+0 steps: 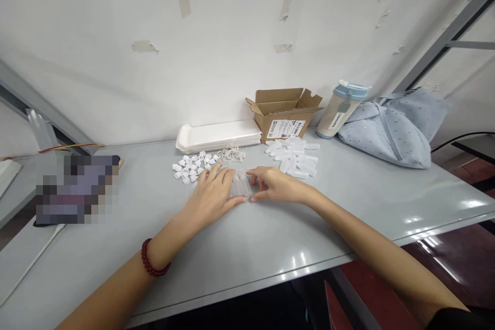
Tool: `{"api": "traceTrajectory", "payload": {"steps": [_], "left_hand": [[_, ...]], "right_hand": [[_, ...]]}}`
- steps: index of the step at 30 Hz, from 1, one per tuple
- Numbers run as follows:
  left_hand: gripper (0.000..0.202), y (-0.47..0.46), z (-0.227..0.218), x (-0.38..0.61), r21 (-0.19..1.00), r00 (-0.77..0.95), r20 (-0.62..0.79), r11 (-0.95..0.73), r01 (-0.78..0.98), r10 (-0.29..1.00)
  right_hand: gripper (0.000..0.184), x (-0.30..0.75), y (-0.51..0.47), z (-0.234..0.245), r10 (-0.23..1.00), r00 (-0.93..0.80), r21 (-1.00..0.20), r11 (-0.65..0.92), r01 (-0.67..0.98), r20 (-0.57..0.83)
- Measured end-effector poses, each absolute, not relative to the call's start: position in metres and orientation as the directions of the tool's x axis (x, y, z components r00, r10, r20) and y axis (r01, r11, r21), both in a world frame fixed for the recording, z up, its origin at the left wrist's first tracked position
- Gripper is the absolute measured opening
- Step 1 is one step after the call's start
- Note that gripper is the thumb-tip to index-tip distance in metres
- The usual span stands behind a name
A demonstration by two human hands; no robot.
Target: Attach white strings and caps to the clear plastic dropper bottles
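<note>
Well left of the left hand, a white cable (pixel 33 263) runs up to a partly blurred device (pixel 77 188) on the grey table (pixel 247 247). A dark red bracelet (pixel 146 260) circles the left wrist; small white caps (pixel 186 171) lie just past that hand's fingers. Palm down, fingers spread, the left hand (pixel 209 193) partly covers a row of clear tubes (pixel 240 187) between both hands; I cannot tell whether it grips them. Beyond sit stacked white trays (pixel 220 134) and string (pixel 232 153). The right hand (pixel 276 185) curves at the row's right end, thumb and fingers wide apart. Behind it are an open cardboard box (pixel 282 129) and a tube pile (pixel 292 154); farther right, a bottle (pixel 338 113) and a pale blue bag (pixel 386 134).
</note>
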State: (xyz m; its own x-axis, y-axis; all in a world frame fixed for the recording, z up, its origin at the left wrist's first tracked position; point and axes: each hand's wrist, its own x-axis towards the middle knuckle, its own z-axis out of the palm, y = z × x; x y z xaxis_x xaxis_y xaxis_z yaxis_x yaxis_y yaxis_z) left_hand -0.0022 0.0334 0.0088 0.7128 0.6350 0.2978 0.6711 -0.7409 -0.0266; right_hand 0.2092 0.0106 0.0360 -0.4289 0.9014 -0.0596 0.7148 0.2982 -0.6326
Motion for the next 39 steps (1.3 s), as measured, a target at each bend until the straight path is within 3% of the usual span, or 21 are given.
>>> {"api": "traceTrajectory", "payload": {"steps": [4, 7, 11, 14, 18, 28, 31, 35, 39], "left_hand": [[0.053, 0.031, 0.013, -0.001, -0.001, 0.704, 0.278, -0.733, 0.680, 0.653], [0.049, 0.030, 0.014, -0.001, 0.022, 0.696, 0.272, -0.727, 0.686, 0.665], [0.051, 0.030, 0.014, -0.001, 0.040, 0.699, 0.270, -0.733, 0.680, 0.663], [0.051, 0.030, 0.014, -0.002, 0.051, 0.694, 0.264, -0.728, 0.683, 0.670], [0.055, 0.029, 0.016, -0.002, 0.065, 0.703, 0.243, -0.734, 0.676, 0.668], [0.050, 0.026, 0.021, -0.003, 0.130, 0.682, 0.250, -0.722, 0.680, 0.687], [0.046, 0.036, 0.026, -0.004, 0.155, 0.677, 0.285, -0.730, 0.666, 0.678], [0.036, 0.064, 0.041, 0.007, 0.159, 0.641, 0.325, -0.709, 0.688, 0.695], [0.033, 0.089, 0.049, 0.036, 0.138, 0.579, 0.201, -0.608, 0.782, 0.790]], "right_hand": [[0.043, 0.236, 0.024, 0.043, 0.927, -0.353, -0.659, 0.347, 0.667, 0.129], [0.029, 0.265, 0.035, 0.047, 0.944, -0.225, -0.528, 0.322, 0.786, 0.241], [0.028, 0.291, 0.041, 0.051, 0.954, -0.204, -0.375, 0.276, 0.885, 0.221], [0.028, 0.296, 0.041, 0.052, 0.963, -0.240, -0.316, 0.268, 0.910, 0.125], [0.031, 0.294, 0.041, 0.047, 0.962, -0.269, -0.317, 0.270, 0.909, 0.048], [0.028, 0.279, 0.042, 0.035, 0.959, -0.275, -0.278, 0.282, 0.918, 0.062], [0.024, 0.274, 0.042, 0.035, 0.958, -0.253, -0.312, 0.284, 0.907, 0.134], [0.018, 0.274, 0.044, 0.035, 0.923, -0.195, -0.347, 0.312, 0.885, 0.332], [0.014, 0.274, 0.046, 0.035, 0.884, -0.161, -0.339, 0.329, 0.881, 0.439]]}}
